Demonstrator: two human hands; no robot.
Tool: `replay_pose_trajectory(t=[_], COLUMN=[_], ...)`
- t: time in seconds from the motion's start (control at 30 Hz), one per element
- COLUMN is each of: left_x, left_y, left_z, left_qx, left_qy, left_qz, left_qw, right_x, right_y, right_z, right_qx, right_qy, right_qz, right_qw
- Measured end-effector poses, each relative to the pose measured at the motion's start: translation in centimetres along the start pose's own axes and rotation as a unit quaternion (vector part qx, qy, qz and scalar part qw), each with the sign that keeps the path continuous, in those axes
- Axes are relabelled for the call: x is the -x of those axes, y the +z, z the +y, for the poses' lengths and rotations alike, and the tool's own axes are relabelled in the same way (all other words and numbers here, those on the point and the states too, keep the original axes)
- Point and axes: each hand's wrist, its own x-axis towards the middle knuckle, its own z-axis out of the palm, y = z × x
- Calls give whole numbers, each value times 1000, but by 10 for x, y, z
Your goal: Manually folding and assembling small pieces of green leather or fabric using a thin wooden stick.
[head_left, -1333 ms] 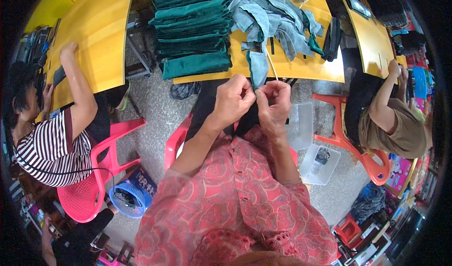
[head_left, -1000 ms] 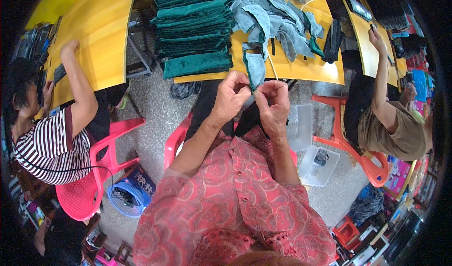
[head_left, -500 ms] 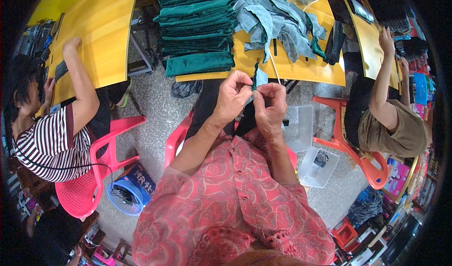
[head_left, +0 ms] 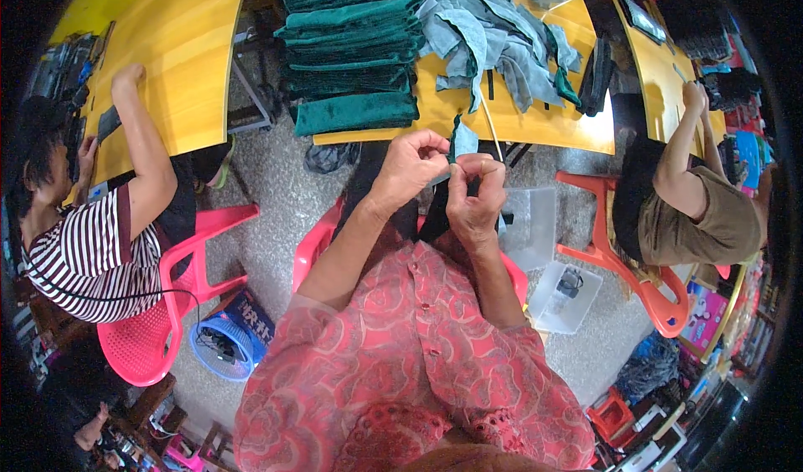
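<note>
Between both hands, just off the table's front edge, is a small strip of velvet fabric [head_left: 465, 141], dark green on one face and pale grey-blue on the other. My left hand [head_left: 411, 169] pinches its left side with closed fingers. Thumb and fingers of my right hand [head_left: 478, 189] press together on its lower right part, hiding some of the cloth. Beyond my hands, a tall stack of folded dark green velvet pieces [head_left: 355, 114] stands on the yellow table [head_left: 535, 129]. Loose grey-blue fabric strips [head_left: 493, 50] lie heaped to its right, a thin pale stick [head_left: 490, 125] below them.
Left, a person in a striped shirt [head_left: 92, 255] sits on a pink chair [head_left: 180, 305] at another yellow table [head_left: 180, 71]. A person in a brown shirt [head_left: 711, 221] works at the right. Clear plastic bins [head_left: 569, 305] and a blue basket [head_left: 219, 351] stand on the floor.
My right hand has shifted slightly left and down along the strip, and more of its pale face shows. At right, the co-worker's raised arm has lowered.
</note>
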Motion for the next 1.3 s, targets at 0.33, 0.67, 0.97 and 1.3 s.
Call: replay_pose_trajectory(t=[0.33, 0.67, 0.97, 1.3], left_x=[6, 7, 4, 9], left_y=[13, 10, 0, 0], left_z=[1, 3, 0, 4], left_qx=[-149, -89, 13, 83], left_qy=[172, 198, 119, 1], left_qz=[104, 98, 52, -24], left_qw=[968, 971, 991, 996], right_x=[0, -6, 1, -22], right_y=[-2, 0, -2, -14], right_z=[6, -12, -3, 11], right_qx=[66, 13, -47, -309], right_qy=[-33, 39, 103, 329], right_qz=[-16, -18, -16, -3], right_qw=[997, 999, 993, 892])
